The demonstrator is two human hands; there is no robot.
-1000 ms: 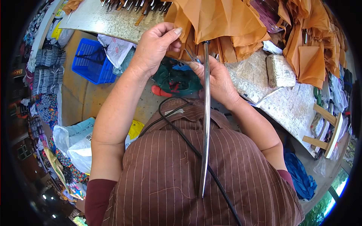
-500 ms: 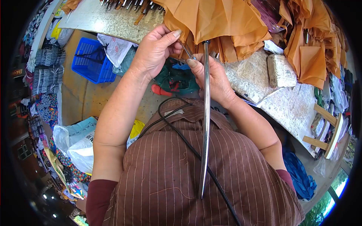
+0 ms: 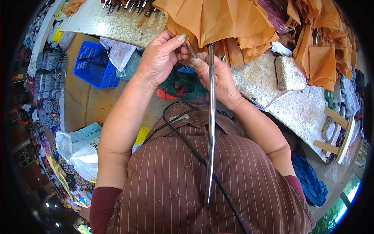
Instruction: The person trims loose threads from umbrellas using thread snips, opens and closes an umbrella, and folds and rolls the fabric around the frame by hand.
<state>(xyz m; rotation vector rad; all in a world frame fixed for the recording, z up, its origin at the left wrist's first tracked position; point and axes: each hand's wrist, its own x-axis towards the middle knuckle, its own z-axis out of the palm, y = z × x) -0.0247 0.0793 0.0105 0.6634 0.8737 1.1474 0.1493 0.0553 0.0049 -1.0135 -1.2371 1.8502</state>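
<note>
An orange umbrella (image 3: pixel 218 21) hangs partly folded at the top, over the table edge. Its bare metal shaft (image 3: pixel 211 124) runs down towards my apron. My left hand (image 3: pixel 161 58) is closed in a pinch at the left part of the canopy's lower edge. Between my two hands shows a thin metal rod (image 3: pixel 191 50), which looks like an umbrella rib. My right hand (image 3: pixel 220 80), partly behind the shaft, pinches the lower end of this rod between thumb and fingers. Exactly what sits at the fingertips is too small to make out.
A worn white table (image 3: pixel 120 25) spans the top and right. On it lie a wrapped block (image 3: pixel 290 73) and more orange umbrellas (image 3: pixel 323 62). A blue basket (image 3: pixel 95 66) stands on the floor at left, near plastic bags (image 3: pixel 83 152). A black cable (image 3: pixel 194 152) crosses my apron.
My right hand has shifted slightly left, its thumb nearer my left fingers. The umbrella and its shaft have moved a little left. My left hand keeps its pinch.
</note>
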